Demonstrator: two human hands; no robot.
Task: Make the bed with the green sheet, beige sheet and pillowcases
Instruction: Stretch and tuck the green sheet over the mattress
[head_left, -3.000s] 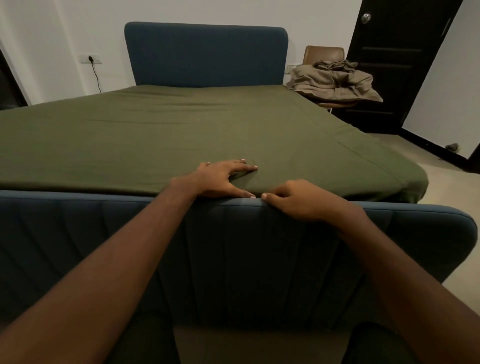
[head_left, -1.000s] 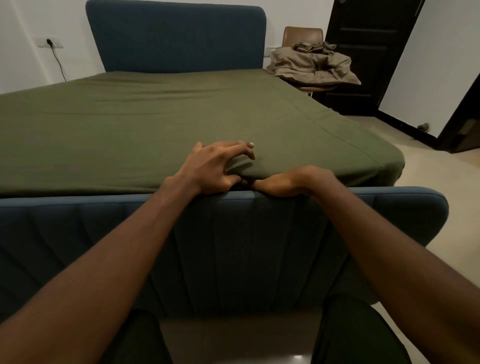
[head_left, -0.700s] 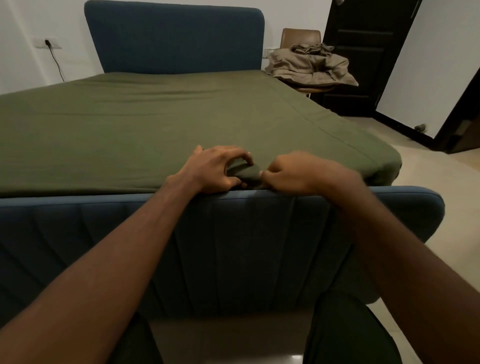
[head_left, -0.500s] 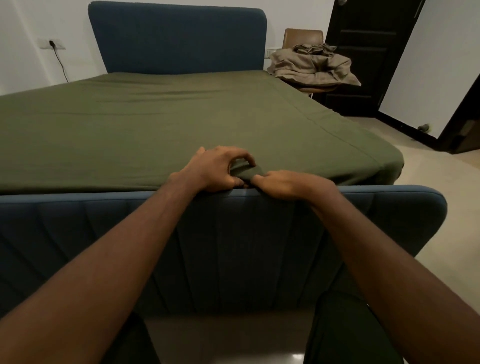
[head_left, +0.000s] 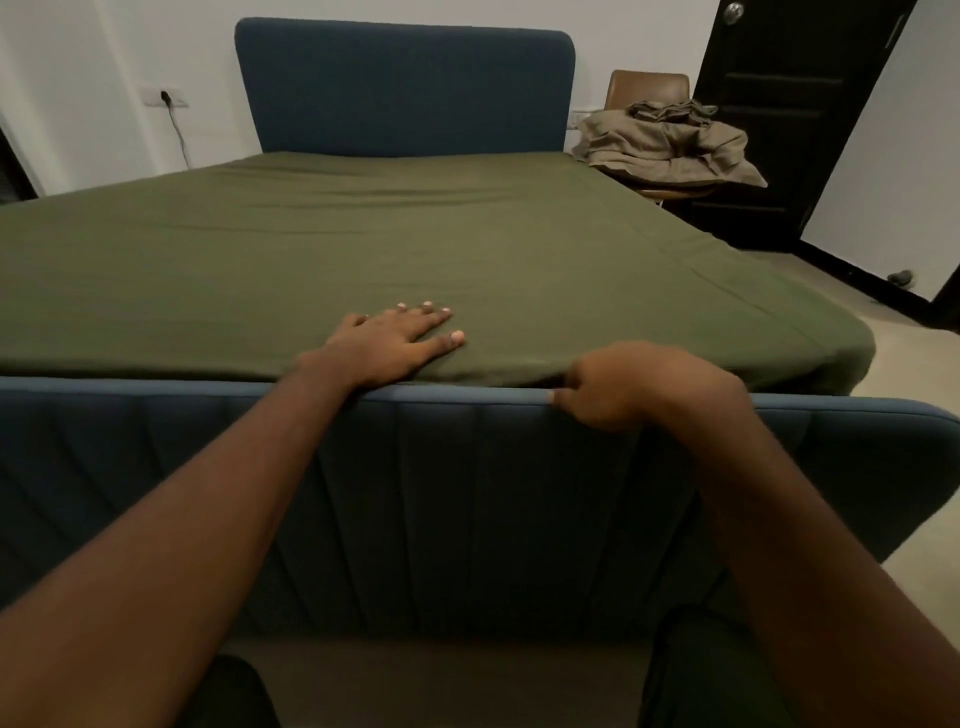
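Head view: the green sheet (head_left: 415, 249) covers the bed (head_left: 405, 88), its foot hem running left to right along the footboard (head_left: 467, 397). The left hand (head_left: 387, 345) lies flat on it, fingers straight. The right hand (head_left: 628, 387), nearer the right corner, curls at the hem; whether it pinches cloth is unclear.

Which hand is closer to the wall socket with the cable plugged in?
Left. The left hand lies flat on the green sheet, further forward and toward the wall socket; the right hand is curled at the footboard, farther right.
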